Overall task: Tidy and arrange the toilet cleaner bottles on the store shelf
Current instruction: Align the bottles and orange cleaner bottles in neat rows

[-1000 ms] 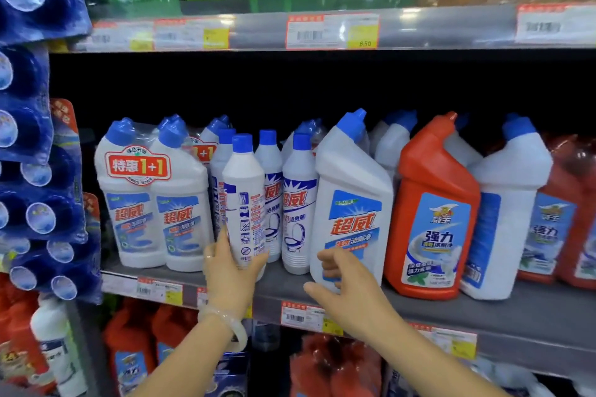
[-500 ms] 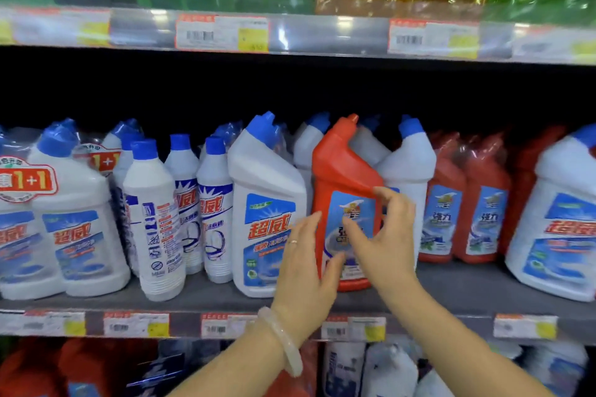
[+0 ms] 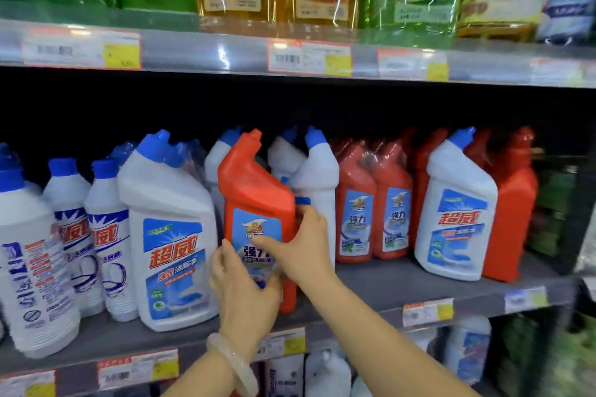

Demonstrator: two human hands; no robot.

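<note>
We grip the orange bottle (image 3: 254, 193) with left hand (image 3: 245, 290) and right hand (image 3: 303, 245); upright, spout angled right, on the grey shelf (image 3: 403, 280).

The hands hide the orange bottle's (image 3: 254, 184) lower label; price tags (image 3: 309, 58) blur unreadably.

grey store shelving (image 3: 419, 277), glare on price strips (image 3: 222, 55)

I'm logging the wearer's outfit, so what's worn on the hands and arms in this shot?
Both forearms are bare, with no sleeves in view. The left hand has a pale, translucent bangle at its wrist. The right hand shows no gloves, watch or bracelet.
</note>
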